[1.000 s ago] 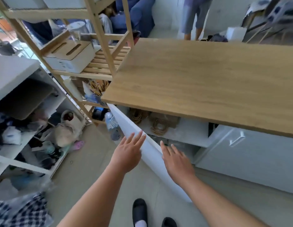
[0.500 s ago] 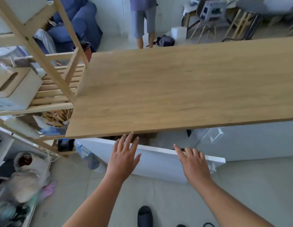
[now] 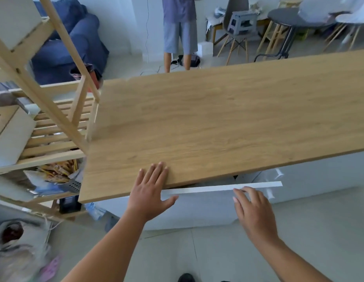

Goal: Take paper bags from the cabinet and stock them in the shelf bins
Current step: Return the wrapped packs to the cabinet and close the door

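Our left hand (image 3: 149,190) lies flat on the front edge of the counter (image 3: 217,123), fingers straight and together, thumb spread out to the right. Our right hand (image 3: 253,210) is lower and to the right, with its fingers loosely bent. Their tips touch the top edge of the door (image 3: 197,208), not closed round it.

That edge is thin, white and smooth. Its long axis runs left to right, nearly in line with the counter's front edge, and it gapes a little at the right end. The right hand is much the nearer to that free end.

The bags we are to take do not show. We judge they lie ahead of and below both hands, inside the cabinet (image 3: 323,176), behind the door and under the counter. The door would have to swing toward us first.

The counter is a broad slab of matt, oak-grained wood. At its left corner stands the shelf (image 3: 55,143) of pale wooden slats and slanted posts. Below the slats a grey perforated bin (image 3: 73,186) holds brown paper (image 3: 55,170), perhaps bags already stocked.
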{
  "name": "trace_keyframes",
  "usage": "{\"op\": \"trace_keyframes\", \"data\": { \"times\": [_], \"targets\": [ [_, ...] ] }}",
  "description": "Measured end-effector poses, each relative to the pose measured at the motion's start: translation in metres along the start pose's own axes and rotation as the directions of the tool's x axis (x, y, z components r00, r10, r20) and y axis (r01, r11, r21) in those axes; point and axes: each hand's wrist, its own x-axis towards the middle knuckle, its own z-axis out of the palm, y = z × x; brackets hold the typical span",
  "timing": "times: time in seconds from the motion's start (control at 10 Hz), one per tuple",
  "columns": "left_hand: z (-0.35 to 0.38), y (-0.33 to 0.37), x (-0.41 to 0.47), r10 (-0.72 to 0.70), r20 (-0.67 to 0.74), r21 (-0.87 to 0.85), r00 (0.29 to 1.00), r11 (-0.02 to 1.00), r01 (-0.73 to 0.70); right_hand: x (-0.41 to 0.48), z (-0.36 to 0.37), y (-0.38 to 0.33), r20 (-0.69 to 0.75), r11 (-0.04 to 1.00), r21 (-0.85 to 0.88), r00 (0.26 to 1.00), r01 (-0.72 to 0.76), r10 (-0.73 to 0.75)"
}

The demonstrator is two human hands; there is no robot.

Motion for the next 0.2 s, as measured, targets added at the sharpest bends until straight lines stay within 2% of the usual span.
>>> {"op": "trace_keyframes", "data": {
  "times": [0.1, 0.2],
  "targets": [
    [-0.004, -0.002, 0.013, -0.005, -0.022, -0.084, 1.000, 0.996, 0.003, 0.034, -0.011, -0.023, -0.084, 0.993, 0.120, 0.996, 0.017, -0.007],
    [-0.010, -0.004, 0.032, -0.042, 0.014, -0.115, 0.999, 0.992, 0.043, 0.081, -0.007, -0.039, -0.027, 0.986, 0.160, 0.999, 0.042, -0.038]
  ]
}}
